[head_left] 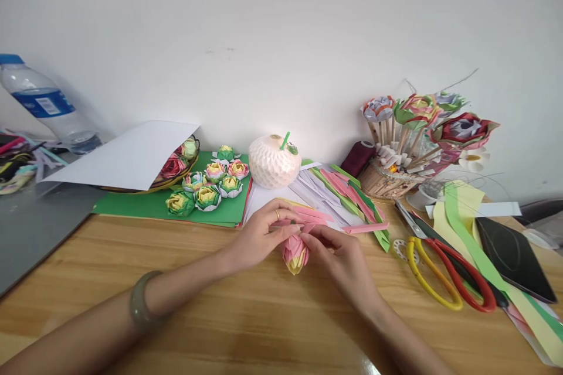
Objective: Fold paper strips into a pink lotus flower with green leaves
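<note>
A pink and yellow folded paper flower (295, 255) hangs tip down between my two hands, just above the wooden table. My left hand (267, 231), a ring on one finger, is closed with thumb and fingertips pinching the flower's upper end. From the other side my right hand (341, 261) is closed too, its thumb and forefinger on the flower's pink top edge. Pink paper strips (316, 215) lie right behind the fingers, and what the fingertips press on is partly hidden. A white textured lamp-like ball (275, 165) with a green stick stands beyond my hands.
Several finished paper flowers (207, 197) sit on green paper (127, 205) at left, beside a basket under a white sheet (132, 155). Scissors (440, 266), a dark tablet (512, 255) and a basket of stemmed flowers (391, 179) are at right. A water bottle (48, 105) stands far left.
</note>
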`<state>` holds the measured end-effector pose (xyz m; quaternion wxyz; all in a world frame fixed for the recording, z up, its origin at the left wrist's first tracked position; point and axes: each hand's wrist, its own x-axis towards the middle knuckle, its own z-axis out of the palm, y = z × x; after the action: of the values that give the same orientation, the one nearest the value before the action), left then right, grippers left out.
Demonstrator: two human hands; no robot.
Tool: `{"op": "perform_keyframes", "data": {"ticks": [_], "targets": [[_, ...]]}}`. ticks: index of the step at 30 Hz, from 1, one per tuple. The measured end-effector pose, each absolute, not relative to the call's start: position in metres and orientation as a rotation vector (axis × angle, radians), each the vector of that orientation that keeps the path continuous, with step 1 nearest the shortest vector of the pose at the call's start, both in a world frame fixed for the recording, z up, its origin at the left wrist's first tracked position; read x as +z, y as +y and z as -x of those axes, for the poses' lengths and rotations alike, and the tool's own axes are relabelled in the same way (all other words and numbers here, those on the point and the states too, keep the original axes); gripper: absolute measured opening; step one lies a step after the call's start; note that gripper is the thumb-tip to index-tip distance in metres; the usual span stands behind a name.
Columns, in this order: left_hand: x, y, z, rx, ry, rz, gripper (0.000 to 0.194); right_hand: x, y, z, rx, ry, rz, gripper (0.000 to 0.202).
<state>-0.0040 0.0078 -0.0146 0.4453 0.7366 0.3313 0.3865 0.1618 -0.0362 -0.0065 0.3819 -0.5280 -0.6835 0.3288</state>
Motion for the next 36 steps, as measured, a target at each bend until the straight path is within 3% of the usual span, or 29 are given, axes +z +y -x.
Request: {"op": "perform_keyframes", "data": {"ticks": [10, 23, 28, 36], "targets": [[-0.016, -0.002, 0.003, 1.133, 0.729, -2.15, 0.026, -0.016, -0.042, -0.166, 0.024, -1.958, 1.208, 0.014], [-0.019, -0.003, 0.002, 1.39, 0.535, -2.374, 0.046, -0.012, -0.042, -0.168, -0.399, -1.936, 1.087, 0.011], [-0.018, -0.003, 0.001, 1.465, 0.517, -2.346, 0.042, -0.012, -0.041, -0.169, -0.347, -1.899, 1.107, 0.008], [-0.012, -0.004, 0.002, 1.482, 0.548, -2.359, 0.024, -0.007, -0.037, -0.166, 0.167, -1.858, 1.045, 0.013]]}}
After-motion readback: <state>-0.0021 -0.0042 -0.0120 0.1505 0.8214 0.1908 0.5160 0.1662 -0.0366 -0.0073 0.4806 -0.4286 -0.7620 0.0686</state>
